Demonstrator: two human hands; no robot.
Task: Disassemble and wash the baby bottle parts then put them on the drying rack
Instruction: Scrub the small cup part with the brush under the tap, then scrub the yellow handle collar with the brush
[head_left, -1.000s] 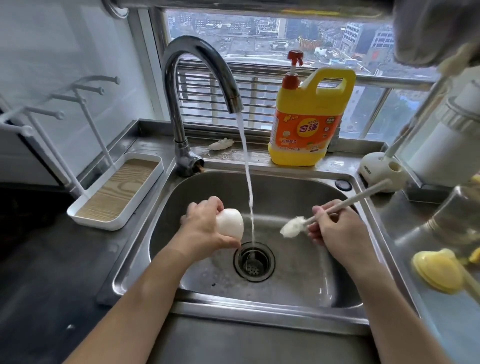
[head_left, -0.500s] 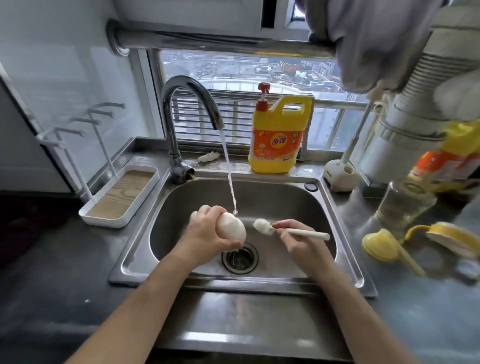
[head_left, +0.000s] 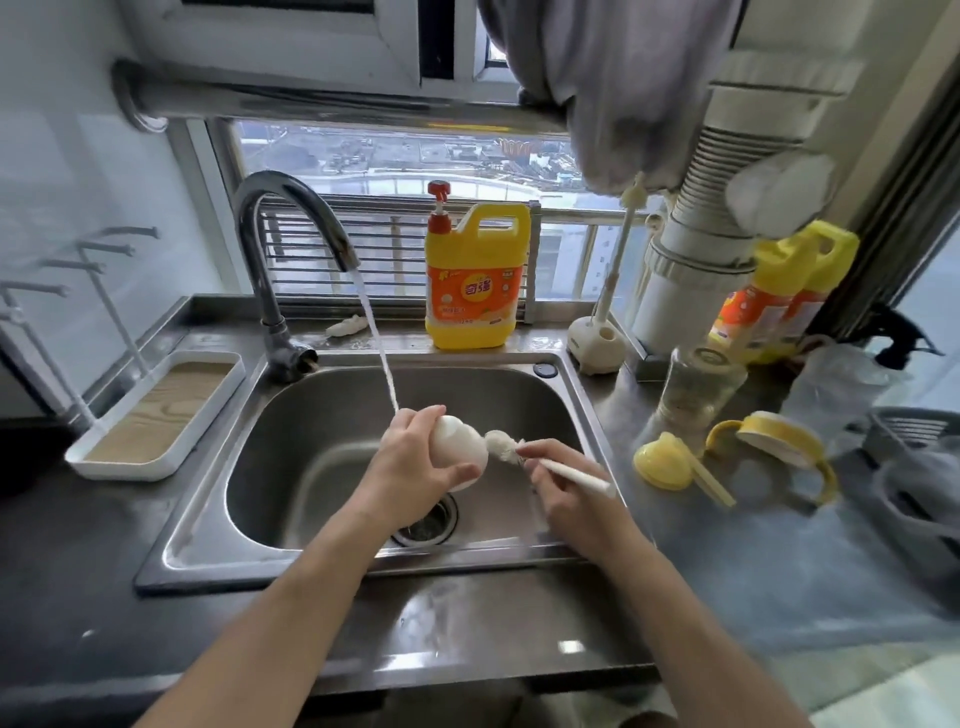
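Observation:
My left hand (head_left: 415, 457) grips a white rounded bottle cap (head_left: 460, 457) over the steel sink (head_left: 587, 415). My right hand (head_left: 566, 483) holds a white bottle brush (head_left: 561, 470) by its handle, and the brush's fluffy head touches the cap's right side. Water runs from the tap (head_left: 291, 228) onto my left hand. The clear bottle body (head_left: 696, 387) stands on the right counter. Beside it lie a yellow nipple part (head_left: 662, 462) and a yellow handled collar (head_left: 779, 439). The white drying rack (head_left: 156, 410) with pegs stands left of the sink.
A yellow detergent jug (head_left: 472, 280) stands behind the sink, and a white brush stand (head_left: 595, 340) sits at its right corner. More yellow bottles (head_left: 779, 296) and a grey basket (head_left: 914, 467) crowd the right counter. A grey cloth (head_left: 613, 78) hangs overhead.
My right hand brought the brush left until its head met the cap. My left hand shifted the cap slightly right. The camera tilted up and pulled back.

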